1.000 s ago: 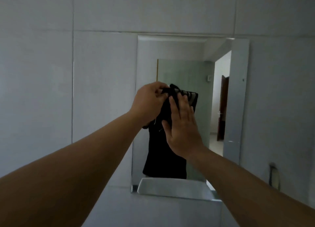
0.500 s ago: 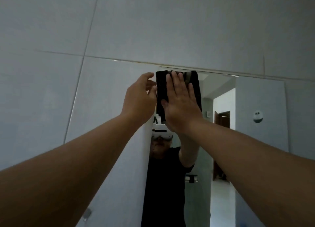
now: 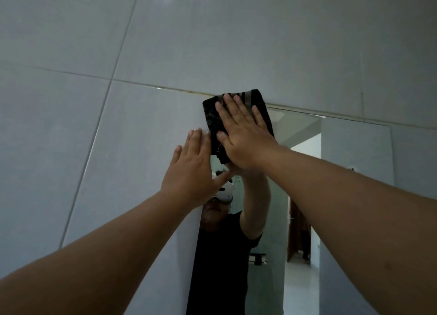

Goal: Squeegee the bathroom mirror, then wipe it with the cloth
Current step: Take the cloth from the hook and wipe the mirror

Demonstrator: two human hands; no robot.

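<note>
The bathroom mirror (image 3: 305,132) hangs on the grey tiled wall, and in it I see my reflection with both arms raised. A dark striped cloth (image 3: 259,99) lies flat against the mirror's top left corner, its upper edge over the tile joint. My right hand (image 3: 243,135) presses on the cloth with fingers spread and palm flat. My left hand (image 3: 191,172) rests open and flat at the mirror's left edge, just below and left of the cloth, holding nothing. No squeegee is in view.
Large grey wall tiles (image 3: 118,42) surround the mirror above and to the left. The mirror reflects a doorway (image 3: 300,232) and a small wall shelf (image 3: 257,259) behind me.
My right hand has carried the cloth up from the mirror's middle to its top left corner. My left hand has come off the cloth and dropped lower, flat and open.
</note>
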